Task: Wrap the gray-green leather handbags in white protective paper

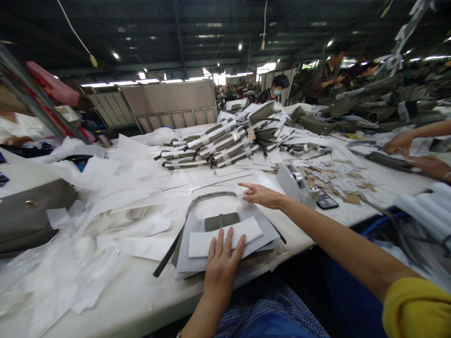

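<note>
My left hand [222, 263] lies flat, fingers spread, on a white foam strip [246, 231]. That strip rests on a white sheet [188, 263] over a flat olive-grey bag, with its dark edges and strap [165, 258] showing around the sheet. Above the strip a small olive-grey flap piece [221, 220] is visible. The bag's curved handle [207, 195] arches toward the far side, wrapped in something pale. Near its right end hovers my right hand [261, 195], index finger stretched left and the other fingers partly bent; I see nothing held in it.
A grey tape dispenser [294, 183] and a phone-like dark device [327, 199] sit right. Behind are stacked wrapped olive bags [225, 141] and scattered tags [338, 180]. White paper sheets [116, 188] and another bag [31, 213] lie left. A co-worker's hands [423, 152] work at right.
</note>
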Demonstrator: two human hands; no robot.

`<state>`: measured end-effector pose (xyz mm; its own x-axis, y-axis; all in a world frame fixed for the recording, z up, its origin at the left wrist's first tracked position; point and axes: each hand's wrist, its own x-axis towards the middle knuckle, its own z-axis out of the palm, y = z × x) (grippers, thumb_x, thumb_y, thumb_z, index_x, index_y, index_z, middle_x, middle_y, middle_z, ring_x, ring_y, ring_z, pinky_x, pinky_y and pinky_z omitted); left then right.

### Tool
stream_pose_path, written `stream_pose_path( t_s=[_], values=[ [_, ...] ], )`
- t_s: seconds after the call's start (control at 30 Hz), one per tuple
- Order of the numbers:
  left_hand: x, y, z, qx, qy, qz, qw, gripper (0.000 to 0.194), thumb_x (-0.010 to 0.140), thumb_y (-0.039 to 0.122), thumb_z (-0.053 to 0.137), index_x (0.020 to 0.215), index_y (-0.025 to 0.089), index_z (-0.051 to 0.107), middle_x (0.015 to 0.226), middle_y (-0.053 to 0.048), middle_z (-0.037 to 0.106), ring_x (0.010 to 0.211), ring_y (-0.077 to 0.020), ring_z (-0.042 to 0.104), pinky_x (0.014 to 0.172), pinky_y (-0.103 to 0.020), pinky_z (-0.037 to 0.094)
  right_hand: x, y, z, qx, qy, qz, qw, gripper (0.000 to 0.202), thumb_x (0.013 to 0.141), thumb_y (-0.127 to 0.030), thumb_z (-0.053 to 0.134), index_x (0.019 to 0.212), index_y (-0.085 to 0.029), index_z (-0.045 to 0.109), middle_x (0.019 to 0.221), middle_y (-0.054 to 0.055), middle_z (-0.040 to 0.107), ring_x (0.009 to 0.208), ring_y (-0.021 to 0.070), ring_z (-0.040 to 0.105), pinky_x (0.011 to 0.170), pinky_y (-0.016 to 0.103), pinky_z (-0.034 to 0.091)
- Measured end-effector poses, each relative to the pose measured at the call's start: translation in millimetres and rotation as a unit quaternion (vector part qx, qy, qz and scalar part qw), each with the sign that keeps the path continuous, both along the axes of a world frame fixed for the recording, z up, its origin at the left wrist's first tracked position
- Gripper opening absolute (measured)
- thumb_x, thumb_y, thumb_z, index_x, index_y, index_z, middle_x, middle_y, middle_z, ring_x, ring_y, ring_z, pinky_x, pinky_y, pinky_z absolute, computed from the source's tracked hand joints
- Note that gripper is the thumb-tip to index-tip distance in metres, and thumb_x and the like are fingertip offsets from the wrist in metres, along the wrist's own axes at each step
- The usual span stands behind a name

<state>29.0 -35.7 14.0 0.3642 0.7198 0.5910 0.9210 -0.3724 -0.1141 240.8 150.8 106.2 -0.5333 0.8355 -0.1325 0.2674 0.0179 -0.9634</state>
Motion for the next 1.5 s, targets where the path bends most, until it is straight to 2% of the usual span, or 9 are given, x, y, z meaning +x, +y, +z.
stream_pose_path(
  t_s=[0.2, 0.37, 0.5, 0.6, 0.83, 0.97, 1.13, 1.4, 1.5],
  values=[
    [-1, 0, 5.0, -0.013, 0.034, -0.002, 0.999, 0.061, 0.094, 0.018, 0.054, 0.15, 0.033, 0.036, 0.154, -0.007, 0.041, 0.138, -0.0335, 0.043, 0.106, -0.05, 0.047, 2, -25, 4.2, 0.033, 0.067, 0.015, 0.997, 0.093, 0.074, -0.038, 0.08, 0.152, -0.017, 0.034, 0.092, 0.003, 0.07, 0.089, 0.0168, 0.064, 0.093, 0.033, 0.047],
    [-2, 1, 7.0, -0.037, 0.032, 0.003, 0.999, 0.064, 0.093, 0.016, 0.055, 0.151, 0.034, 0.034, 0.154, -0.007, 0.04, 0.139, -0.0336, 0.041, 0.108, -0.051, 0.045, 11, -62, 4.3, 0.173, 0.016, 0.037, 0.984, 0.037, 0.078, -0.042, 0.076, 0.105, -0.017, 0.074, 0.101, 0.008, 0.072, 0.099, 0.0226, 0.065, 0.096, 0.035, 0.049],
    [-2, 6, 7.7, -0.034, 0.028, 0.002, 0.999, 0.064, 0.092, 0.014, 0.056, 0.15, 0.033, 0.036, 0.154, -0.008, 0.041, 0.139, -0.0342, 0.041, 0.107, -0.051, 0.046, 20, -88, -2.2, 0.236, -0.009, 0.019, 0.971, 0.065, 0.083, -0.037, 0.072, 0.143, -0.023, 0.05, 0.094, 0.001, 0.07, 0.093, 0.0174, 0.065, 0.101, 0.034, 0.048],
    [-2, 9, 10.2, -0.044, 0.028, -0.001, 0.999, 0.062, 0.092, 0.016, 0.059, 0.148, 0.033, 0.039, 0.153, -0.008, 0.042, 0.137, -0.0344, 0.043, 0.107, -0.05, 0.047, 25, -101, -8.2, 0.251, -0.021, 0.005, 0.968, 0.08, 0.084, -0.034, 0.072, 0.153, -0.024, 0.033, 0.094, 0.0, 0.068, 0.096, 0.0168, 0.065, 0.102, 0.034, 0.047],
    [1, 16, 15.9, -0.061, 0.029, 0.01, 0.998, 0.063, 0.092, 0.016, 0.06, 0.148, 0.033, 0.039, 0.153, -0.008, 0.043, 0.138, -0.0346, 0.042, 0.107, -0.051, 0.046, 33, -110, -20.8, 0.394, -0.02, 0.052, 0.917, 0.022, 0.092, -0.018, 0.059, 0.106, -0.027, 0.074, 0.108, 0.004, 0.072, 0.108, 0.0177, 0.066, 0.116, 0.042, 0.038],
    [1, 17, 16.1, -0.061, 0.033, 0.009, 0.998, 0.062, 0.092, 0.016, 0.059, 0.148, 0.033, 0.039, 0.152, -0.009, 0.043, 0.138, -0.0343, 0.042, 0.107, -0.051, 0.045, 35, -110, -34.1, 0.459, -0.06, 0.076, 0.883, 0.04, 0.094, -0.011, 0.048, 0.127, -0.028, 0.065, 0.134, 0.006, 0.062, 0.128, 0.0186, 0.055, 0.116, 0.042, 0.039],
    [4, 15, 19.0, -0.065, 0.052, 0.011, 0.996, 0.06, 0.093, 0.016, 0.057, 0.148, 0.03, 0.04, 0.152, -0.01, 0.043, 0.138, -0.0361, 0.042, 0.107, -0.054, 0.045, 37, -107, -49.9, 0.505, -0.075, 0.092, 0.855, 0.043, 0.097, -0.013, 0.047, 0.136, -0.027, 0.058, 0.138, 0.008, 0.059, 0.134, 0.0203, 0.049, 0.115, 0.043, 0.04],
    [7, 25, 32.3, -0.116, 0.125, -0.066, 0.983, 0.054, 0.086, 0.003, 0.048, 0.14, 0.004, 0.045, 0.148, -0.026, 0.044, 0.141, -0.0314, 0.038, 0.114, -0.047, 0.038, 42, -103, -60.1, 0.498, -0.069, 0.109, 0.858, 0.042, 0.097, -0.012, 0.048, 0.134, -0.028, 0.059, 0.135, 0.007, 0.061, 0.133, 0.0199, 0.05, 0.115, 0.044, 0.04],
    [5, 27, 38.8, -0.16, 0.108, -0.094, 0.977, 0.065, 0.081, 0.002, 0.051, 0.145, 0.008, 0.04, 0.151, -0.023, 0.041, 0.142, -0.0313, 0.037, 0.115, -0.047, 0.037, 42, -103, -62.7, 0.486, -0.068, 0.106, 0.865, 0.043, 0.097, -0.013, 0.048, 0.135, -0.029, 0.059, 0.135, 0.006, 0.061, 0.133, 0.0199, 0.05, 0.115, 0.044, 0.039]
  ],
)
